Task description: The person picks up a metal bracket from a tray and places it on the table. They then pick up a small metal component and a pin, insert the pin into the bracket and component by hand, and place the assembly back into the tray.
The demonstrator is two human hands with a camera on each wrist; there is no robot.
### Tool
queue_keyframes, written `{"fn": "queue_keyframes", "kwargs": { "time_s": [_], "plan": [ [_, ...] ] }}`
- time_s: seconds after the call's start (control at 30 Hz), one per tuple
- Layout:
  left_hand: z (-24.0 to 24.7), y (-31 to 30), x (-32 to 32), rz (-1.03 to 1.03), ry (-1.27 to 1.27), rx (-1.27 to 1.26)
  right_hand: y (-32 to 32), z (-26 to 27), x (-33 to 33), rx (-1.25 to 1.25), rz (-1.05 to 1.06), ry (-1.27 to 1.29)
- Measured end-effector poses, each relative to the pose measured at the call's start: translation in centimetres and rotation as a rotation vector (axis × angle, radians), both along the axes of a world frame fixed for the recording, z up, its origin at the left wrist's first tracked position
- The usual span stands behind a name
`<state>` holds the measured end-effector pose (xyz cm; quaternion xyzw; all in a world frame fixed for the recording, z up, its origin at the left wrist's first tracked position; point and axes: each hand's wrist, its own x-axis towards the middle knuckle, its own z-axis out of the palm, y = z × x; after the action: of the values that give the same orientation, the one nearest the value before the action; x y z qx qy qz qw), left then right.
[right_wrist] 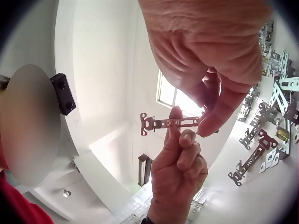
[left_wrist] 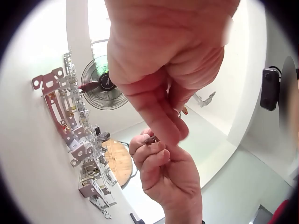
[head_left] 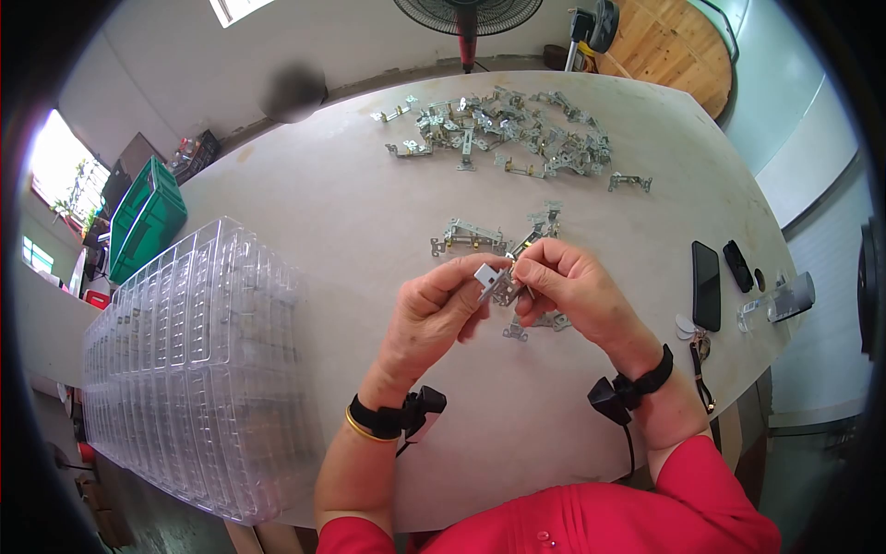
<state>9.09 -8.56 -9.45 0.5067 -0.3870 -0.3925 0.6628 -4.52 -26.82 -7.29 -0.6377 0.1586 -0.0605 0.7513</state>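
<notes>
So the metal bracket point(right_wrist: 161, 123) is up in the air between both hands, pretty much mid-frame in the head view. In the right wrist view it lies roughly sideways, wide end toward the left of the frame. The left hand point(head_left: 438, 309) has a narrow grip on it, pinching it around the middle with thumb and fingers. The right hand point(head_left: 577, 284) has a narrow grip too, thumb and fingertips closed on the other end. Can't really make out the exact contact there, since the fingers cover it.

Just beyond the hands, a few loose brackets point(head_left: 471, 242) lie on the pale desk point(head_left: 346, 212), with a couple more peeking out below the fingers. A much bigger messy pile of brackets point(head_left: 577, 152) sits at upper centre.

Over on the lower left there's a big stack of clear plastic trays point(head_left: 189, 369), and a green crate point(head_left: 148, 226) at upper left. Right side of the desk has a black phone point(head_left: 706, 284), some keys point(head_left: 703, 346) just below it and a clear cup point(head_left: 780, 300) near the edge. Further out, a black fan point(head_left: 467, 42) stands at the top of the frame, and a round wooden board point(head_left: 664, 55) leans at upper right.
</notes>
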Motion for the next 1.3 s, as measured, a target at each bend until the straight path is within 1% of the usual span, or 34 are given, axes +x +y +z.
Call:
{"fn": "queue_keyframes", "kwargs": {
  "time_s": [0.07,0.1,0.17,0.27,0.3,0.37,0.4,0.47,0.57,0.7,0.9,1.17,1.3],
  "plan": [
    [-0.8,-0.8,-0.4,0.210,-0.256,-0.156,0.0,-0.1,0.0,0.000,-0.002,0.011],
    [-0.9,-0.7,-0.1,0.210,-0.256,-0.156,0.1,-0.1,0.0,0.000,-0.002,0.011],
    [-1.1,-0.3,0.5,0.253,-0.436,-0.039,0.1,0.2,-0.1,-0.140,-0.078,0.021],
    [-1.2,-0.6,0.4,0.290,-0.449,-0.109,0.0,1.0,-0.4,-0.164,-0.076,-0.041],
    [-1.0,-0.7,0.4,0.289,-0.448,-0.108,0.2,1.4,-0.6,-0.164,-0.076,-0.040],
    [-0.5,-0.7,0.2,0.187,-0.269,-0.091,0.9,2.1,-0.7,-0.207,-0.080,-0.070],
    [-0.6,-0.7,0.1,0.185,-0.269,-0.090,1.0,2.0,-0.8,-0.206,-0.081,-0.070],
    [-0.8,-0.5,-0.3,0.110,0.014,-0.009,1.2,1.7,-0.9,-0.294,-0.063,-0.175],
    [-0.8,-0.6,-0.3,0.095,0.002,0.031,1.7,1.9,-1.0,-0.335,-0.094,-0.181],
    [-1.0,-0.6,-0.4,0.099,0.018,0.008,1.8,1.7,-1.0,-0.364,-0.105,-0.166],
    [-1.0,-0.7,-0.4,0.145,-0.013,0.015,2.0,1.3,-0.8,-0.413,-0.121,-0.183],
    [-1.0,-0.9,-0.5,0.191,-0.050,0.060,2.1,1.3,-1.0,-0.470,-0.105,-0.133],
    [-1.5,-1.0,-0.4,0.218,-0.106,0.027,2.4,1.5,-1.0,-0.462,-0.121,-0.152]
  ]
}}
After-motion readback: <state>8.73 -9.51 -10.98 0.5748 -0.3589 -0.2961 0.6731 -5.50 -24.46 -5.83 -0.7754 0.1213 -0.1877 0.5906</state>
